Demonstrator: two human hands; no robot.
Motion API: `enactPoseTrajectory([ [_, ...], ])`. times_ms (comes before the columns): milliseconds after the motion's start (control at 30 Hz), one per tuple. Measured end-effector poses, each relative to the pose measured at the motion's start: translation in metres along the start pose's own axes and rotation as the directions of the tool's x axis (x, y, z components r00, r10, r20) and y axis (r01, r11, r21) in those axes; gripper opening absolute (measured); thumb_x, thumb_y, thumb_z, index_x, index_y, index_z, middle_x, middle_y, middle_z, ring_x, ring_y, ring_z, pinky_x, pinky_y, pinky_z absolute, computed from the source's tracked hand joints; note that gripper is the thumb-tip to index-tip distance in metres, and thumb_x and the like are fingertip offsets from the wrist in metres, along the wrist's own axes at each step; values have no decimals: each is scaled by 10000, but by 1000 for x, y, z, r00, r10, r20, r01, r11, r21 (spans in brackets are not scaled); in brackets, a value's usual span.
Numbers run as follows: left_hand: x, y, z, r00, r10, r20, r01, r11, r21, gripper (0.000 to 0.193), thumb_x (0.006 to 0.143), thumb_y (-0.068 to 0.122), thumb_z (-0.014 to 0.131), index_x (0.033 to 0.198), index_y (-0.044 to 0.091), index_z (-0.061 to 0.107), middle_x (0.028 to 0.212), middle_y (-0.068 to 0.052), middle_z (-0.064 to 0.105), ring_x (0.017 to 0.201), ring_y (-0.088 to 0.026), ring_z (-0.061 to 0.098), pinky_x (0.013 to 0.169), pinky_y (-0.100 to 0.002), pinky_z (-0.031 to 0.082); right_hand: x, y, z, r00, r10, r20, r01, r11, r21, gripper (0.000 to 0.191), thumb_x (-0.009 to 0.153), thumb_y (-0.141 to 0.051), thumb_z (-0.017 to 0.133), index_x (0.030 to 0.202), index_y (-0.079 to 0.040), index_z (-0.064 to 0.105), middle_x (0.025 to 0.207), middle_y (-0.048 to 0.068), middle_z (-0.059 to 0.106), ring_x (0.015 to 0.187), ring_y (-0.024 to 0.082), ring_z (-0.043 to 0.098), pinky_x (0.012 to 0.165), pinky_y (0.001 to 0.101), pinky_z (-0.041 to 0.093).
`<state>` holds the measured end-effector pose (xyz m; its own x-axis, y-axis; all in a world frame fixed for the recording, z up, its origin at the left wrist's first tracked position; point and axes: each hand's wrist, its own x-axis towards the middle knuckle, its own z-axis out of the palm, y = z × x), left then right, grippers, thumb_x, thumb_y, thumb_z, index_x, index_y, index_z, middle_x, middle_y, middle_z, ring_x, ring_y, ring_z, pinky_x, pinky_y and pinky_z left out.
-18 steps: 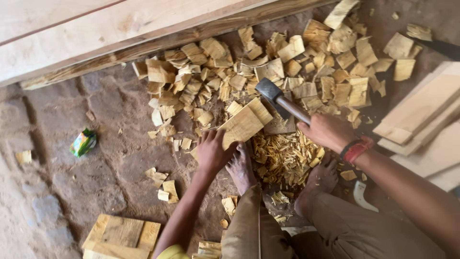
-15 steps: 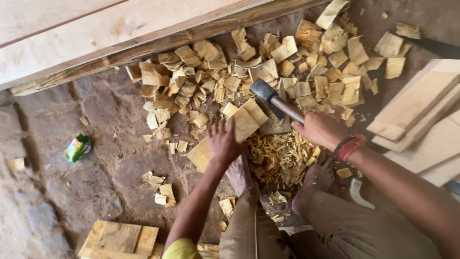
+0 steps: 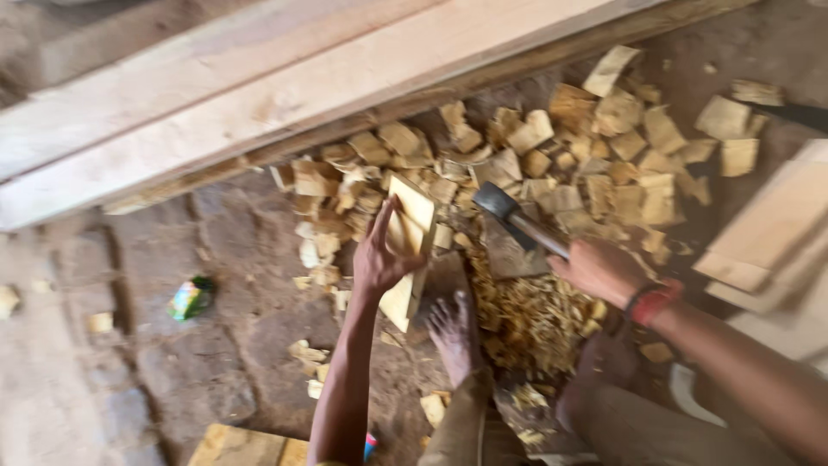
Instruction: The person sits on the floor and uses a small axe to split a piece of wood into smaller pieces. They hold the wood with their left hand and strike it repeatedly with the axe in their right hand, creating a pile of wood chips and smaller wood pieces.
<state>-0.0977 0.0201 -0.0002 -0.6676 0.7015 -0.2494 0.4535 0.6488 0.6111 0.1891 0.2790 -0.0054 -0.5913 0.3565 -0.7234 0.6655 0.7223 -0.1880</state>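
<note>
Change since earlier frame: Tilted flat on the ground before, the wooden block (image 3: 409, 250) now stands more upright on its lower end, and the left hand (image 3: 379, 259) has shifted from its top edge to its broad face.

Left hand: fingers spread apart and pressed flat against the wooden block, steadying rather than wrapping it; the thumb side lies toward the block's lower half.

Right hand: the right hand (image 3: 604, 269) is clamped around the handle of the hatchet (image 3: 511, 216), a red band at the wrist.

Wooden block: pale, sawn, rectangular; its long axis runs from upper right, near the chip pile, down to lower left, toward the bare foot (image 3: 450, 326).

Key relation: the hatchet's dark head hangs just right of the wooden block's upper end, apart from it; the block lies left of the right hand, with the handle pointing back from the block to that hand. The left hand is the nearer one, touching the block.

Around the wooden block: a pile of offcuts (image 3: 569, 164) behind and right of it, shavings (image 3: 526, 311) right of its base, long planks (image 3: 259, 95) beyond it, a green wrapper (image 3: 190, 298) well left on the ground.
</note>
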Motion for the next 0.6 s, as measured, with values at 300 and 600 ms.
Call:
enactPoseTrajectory([
  [300,-75,13,-38,941,327,91,-230,811,-539,1130,602,530,832,1549,95,396,1508,-177,577,1295,-327,655,1066,-520,555,8,-8,21,999,-18,40,17,999,30,487,1041,-442,463,911,-17,663,463,-76,396,327,50,372,286,273,367],
  [600,-109,21,-19,823,544,165,-380,742,-553,1143,604,411,856,1584,19,420,1598,-197,546,1506,-358,531,1262,-574,322,15,-1,36,999,-52,-16,52,998,34,555,1050,-435,448,729,-32,654,451,-67,420,325,73,387,308,289,388],
])
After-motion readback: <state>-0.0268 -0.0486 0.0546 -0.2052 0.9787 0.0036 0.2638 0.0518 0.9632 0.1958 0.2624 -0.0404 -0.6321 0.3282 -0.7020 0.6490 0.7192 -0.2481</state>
